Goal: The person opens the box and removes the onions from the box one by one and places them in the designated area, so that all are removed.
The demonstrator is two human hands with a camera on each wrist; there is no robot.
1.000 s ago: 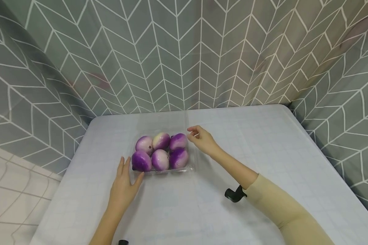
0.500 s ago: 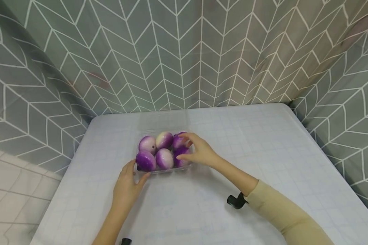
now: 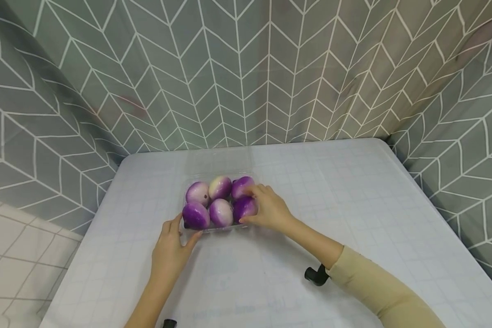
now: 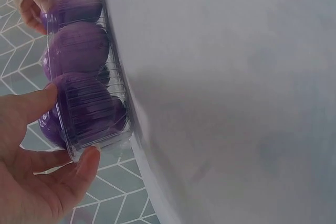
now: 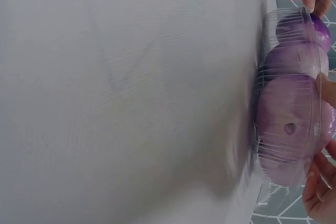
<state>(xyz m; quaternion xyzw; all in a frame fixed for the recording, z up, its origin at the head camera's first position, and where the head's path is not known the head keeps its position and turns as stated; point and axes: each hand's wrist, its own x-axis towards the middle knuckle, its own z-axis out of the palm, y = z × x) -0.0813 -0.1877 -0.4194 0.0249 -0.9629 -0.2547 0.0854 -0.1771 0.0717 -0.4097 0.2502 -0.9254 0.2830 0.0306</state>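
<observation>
A clear plastic box [image 3: 214, 231] holds several purple-and-white onions in two rows, its lid [image 3: 218, 161] folded back behind it. My left hand [image 3: 170, 248] holds the box's front left corner; in the left wrist view the thumb of that hand [image 4: 31, 171] touches the rim and the fingertips touch the corner. My right hand [image 3: 272, 209] grips the front right onion [image 3: 246, 208], thumb at its front and fingers behind it. The right wrist view shows onions [image 5: 289, 108] through the box's wall, with part of the right hand [image 5: 319, 192] at the edge.
A white table [image 3: 270, 287] with a faint grid lies under the box. Grey curtains [image 3: 246, 73] with white lines stand behind and at the sides. A black device [image 3: 316, 276] sits by the right wrist. White tiled floor [image 3: 20, 255] shows at left.
My right hand came in from beyond the box's right side and closed round the front right onion. The left hand moved in to the box's corner, and the box shifted slightly right.
</observation>
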